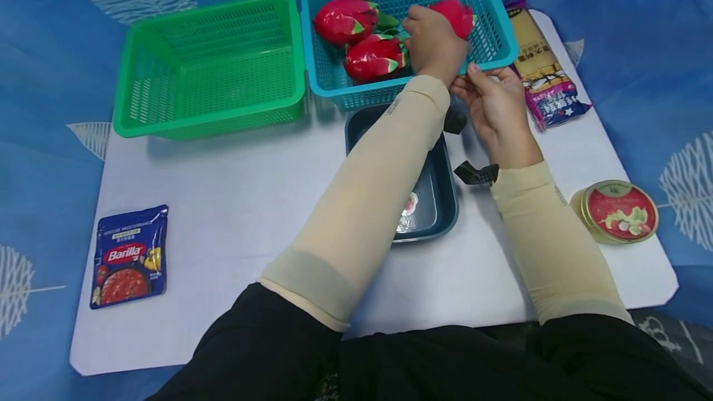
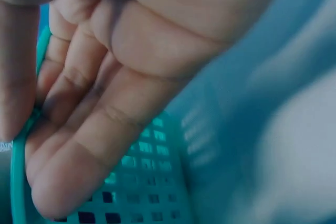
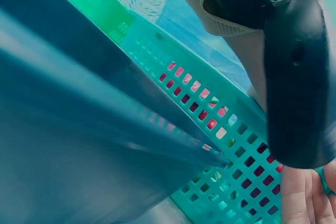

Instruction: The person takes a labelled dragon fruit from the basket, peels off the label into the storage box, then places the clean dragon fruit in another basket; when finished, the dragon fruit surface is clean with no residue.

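My left hand (image 1: 437, 45), knuckles up and fingers curled, is down inside the blue basket (image 1: 356, 93). It holds the rightmost dragon fruit (image 1: 455, 17), which looks blurred; the fingertips are hidden. Two more dragon fruits, one at the back (image 1: 342, 20) and one in front (image 1: 373, 59), lie left of it. My right hand (image 1: 496, 104) pinches the near right rim between thumb and fingers, palm partly up. Close up in the left wrist view, fingers (image 2: 110, 114) and a thumb straddle the rim. Basket holes show red fruit in the right wrist view.
Left of the blue basket stands a green basket (image 1: 217, 117). Under my left forearm sits a dark blue tray (image 1: 450, 203) with a small shiny packet (image 1: 408, 212). Around lie a Barilla pouch (image 1: 129, 257), a pasta bag (image 1: 543, 70) and a round red-lidded tin (image 1: 621, 212).
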`<action>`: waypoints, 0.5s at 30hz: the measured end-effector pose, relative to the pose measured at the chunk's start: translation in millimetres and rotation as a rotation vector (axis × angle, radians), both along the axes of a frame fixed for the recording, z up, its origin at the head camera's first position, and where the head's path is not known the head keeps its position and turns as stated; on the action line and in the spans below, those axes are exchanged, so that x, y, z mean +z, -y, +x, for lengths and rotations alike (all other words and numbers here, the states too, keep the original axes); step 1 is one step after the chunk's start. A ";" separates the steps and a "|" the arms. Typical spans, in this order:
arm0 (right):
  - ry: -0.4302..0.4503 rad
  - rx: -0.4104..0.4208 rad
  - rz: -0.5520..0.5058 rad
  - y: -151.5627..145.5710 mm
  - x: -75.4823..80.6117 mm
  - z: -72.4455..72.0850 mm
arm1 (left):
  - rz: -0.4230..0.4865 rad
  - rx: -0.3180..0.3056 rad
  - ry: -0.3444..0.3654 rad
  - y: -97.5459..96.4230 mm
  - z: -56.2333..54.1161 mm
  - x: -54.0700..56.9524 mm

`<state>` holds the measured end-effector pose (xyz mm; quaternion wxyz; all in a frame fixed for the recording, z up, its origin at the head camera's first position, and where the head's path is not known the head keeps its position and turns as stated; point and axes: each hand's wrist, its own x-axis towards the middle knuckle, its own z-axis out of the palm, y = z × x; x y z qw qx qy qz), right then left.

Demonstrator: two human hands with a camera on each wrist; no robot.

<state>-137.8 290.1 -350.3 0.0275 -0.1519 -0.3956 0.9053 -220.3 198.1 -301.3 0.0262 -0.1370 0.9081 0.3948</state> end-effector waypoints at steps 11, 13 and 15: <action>-0.012 0.021 0.005 2.6 -6.6 4.1 | -0.130 -0.149 0.126 4.5 6.3 -2.0; -0.022 0.020 0.009 2.7 -7.3 4.2 | -0.119 -0.168 0.135 6.5 5.9 -1.4; -0.024 0.018 0.014 2.6 -8.0 4.4 | -0.112 -0.185 0.161 8.8 4.7 -0.8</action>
